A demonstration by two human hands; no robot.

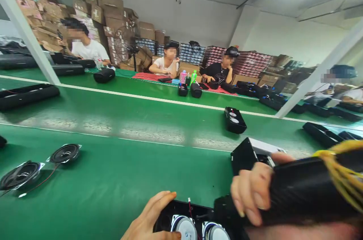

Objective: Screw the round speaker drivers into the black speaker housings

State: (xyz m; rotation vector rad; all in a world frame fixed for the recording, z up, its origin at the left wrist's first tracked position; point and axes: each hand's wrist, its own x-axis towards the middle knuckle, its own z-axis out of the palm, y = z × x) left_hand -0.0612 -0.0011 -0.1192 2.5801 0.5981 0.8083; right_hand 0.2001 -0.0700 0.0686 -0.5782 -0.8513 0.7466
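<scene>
At the bottom edge, a black speaker housing holds two round speaker drivers and a thin wire with a white plug. My left hand grips the left end of this housing, thumb across the nearer driver and fingers over the far edge. My right hand is wrapped around a thick black electric screwdriver, with yellow cord at its rear. The tool lies nearly level, its nose pointing left over the housing's right part; its tip is too dark to make out.
Two loose speaker drivers with a wire lie on the green table at left. A black box with a pale top stands behind my right hand. Another housing sits farther back. Several people sit across the table; white posts rise from it.
</scene>
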